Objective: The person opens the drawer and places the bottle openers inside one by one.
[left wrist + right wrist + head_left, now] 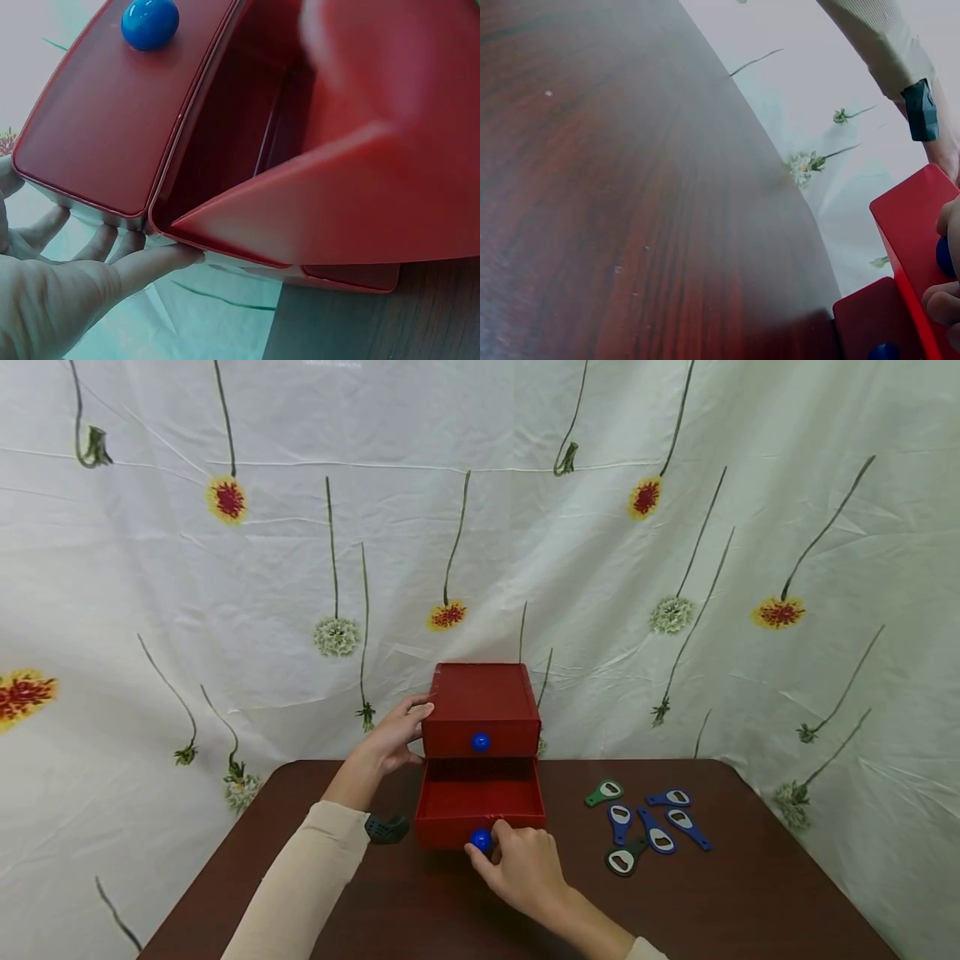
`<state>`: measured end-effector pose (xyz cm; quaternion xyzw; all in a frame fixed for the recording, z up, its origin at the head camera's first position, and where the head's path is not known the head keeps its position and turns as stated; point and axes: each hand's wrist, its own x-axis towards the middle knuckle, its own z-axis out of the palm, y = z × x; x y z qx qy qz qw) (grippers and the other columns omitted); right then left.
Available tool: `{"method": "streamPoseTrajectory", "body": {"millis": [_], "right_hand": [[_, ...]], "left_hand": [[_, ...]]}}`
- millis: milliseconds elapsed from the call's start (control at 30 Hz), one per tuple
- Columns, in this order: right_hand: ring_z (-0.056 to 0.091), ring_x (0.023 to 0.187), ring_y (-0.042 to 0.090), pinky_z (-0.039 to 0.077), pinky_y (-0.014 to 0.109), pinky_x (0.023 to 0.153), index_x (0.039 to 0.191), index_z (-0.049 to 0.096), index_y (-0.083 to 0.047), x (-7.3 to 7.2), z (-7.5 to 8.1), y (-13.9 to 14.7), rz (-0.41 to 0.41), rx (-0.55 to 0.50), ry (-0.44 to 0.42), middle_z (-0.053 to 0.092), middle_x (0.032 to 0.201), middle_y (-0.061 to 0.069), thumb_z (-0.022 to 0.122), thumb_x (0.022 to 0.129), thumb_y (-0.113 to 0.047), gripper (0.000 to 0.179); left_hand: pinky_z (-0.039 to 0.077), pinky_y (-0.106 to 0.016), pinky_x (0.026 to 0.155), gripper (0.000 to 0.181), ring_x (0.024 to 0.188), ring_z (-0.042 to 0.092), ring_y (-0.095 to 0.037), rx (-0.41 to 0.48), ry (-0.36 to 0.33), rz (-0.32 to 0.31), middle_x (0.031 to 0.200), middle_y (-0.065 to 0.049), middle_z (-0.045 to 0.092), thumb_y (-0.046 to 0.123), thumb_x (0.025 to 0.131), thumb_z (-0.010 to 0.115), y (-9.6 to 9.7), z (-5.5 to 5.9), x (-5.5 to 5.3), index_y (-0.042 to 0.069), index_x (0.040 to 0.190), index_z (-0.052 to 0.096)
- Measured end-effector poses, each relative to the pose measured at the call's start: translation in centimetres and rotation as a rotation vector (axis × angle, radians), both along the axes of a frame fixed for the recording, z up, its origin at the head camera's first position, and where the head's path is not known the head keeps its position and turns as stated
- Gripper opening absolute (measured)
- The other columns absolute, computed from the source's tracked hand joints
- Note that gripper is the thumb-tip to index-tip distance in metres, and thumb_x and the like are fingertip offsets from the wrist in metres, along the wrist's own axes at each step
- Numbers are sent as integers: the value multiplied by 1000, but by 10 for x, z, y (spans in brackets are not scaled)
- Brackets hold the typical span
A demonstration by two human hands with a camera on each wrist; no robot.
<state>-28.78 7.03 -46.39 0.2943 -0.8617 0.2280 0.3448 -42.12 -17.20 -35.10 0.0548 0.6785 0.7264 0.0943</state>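
A red drawer cabinet point(483, 692) with blue round knobs stands on the table. Its top drawer point(112, 112) is closed, while the drawer below point(480, 797) is pulled out and shows a bare red inside. My left hand point(392, 739) rests against the cabinet's left side, fingers spread along it and the thumb near the front edge. With thumb and forefinger, my right hand point(528, 867) pinches the blue knob point(481, 841) of the pulled-out drawer. Lower down, the right wrist view shows another closed drawer with its own knob point(883, 351).
Several bottle openers lie on the dark wooden table point(735, 893) right of the cabinet: blue ones point(657, 835), a green one point(604, 792) and a dark one point(624, 860). A white flowered cloth point(480, 543) hangs behind. My left wrist wears a dark band point(386, 830).
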Motion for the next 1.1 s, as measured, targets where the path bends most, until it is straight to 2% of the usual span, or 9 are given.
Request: {"method": "streamPoseTrajectory", "body": {"millis": [700,967,1100], "right_hand": [[31,45,-6,26,11,42,64,48,-22,22,-2,4,30,43,51,33,53,-19,81,89,-43,47],[33,47,-8,27,11,43,65,50,-23,29,-2,8,54,42,31,37,55,-20,79,91,-43,44],[36,49,-9,30,11,44,66,56,-23,30,2,11,62,55,-30,44,56,-20,80,91,-43,40]], "left_hand": [[31,-81,98,55,150,26,-41,-7,-3,2,165,-16,25,34,113,47,1,-1,0,17,161,28],[32,-81,97,55,149,28,-42,-8,0,1,164,-17,26,34,112,47,1,0,-1,17,160,28],[33,-81,97,55,149,28,-41,-7,-4,-1,164,-16,27,35,112,48,1,0,-2,18,160,28]]}}
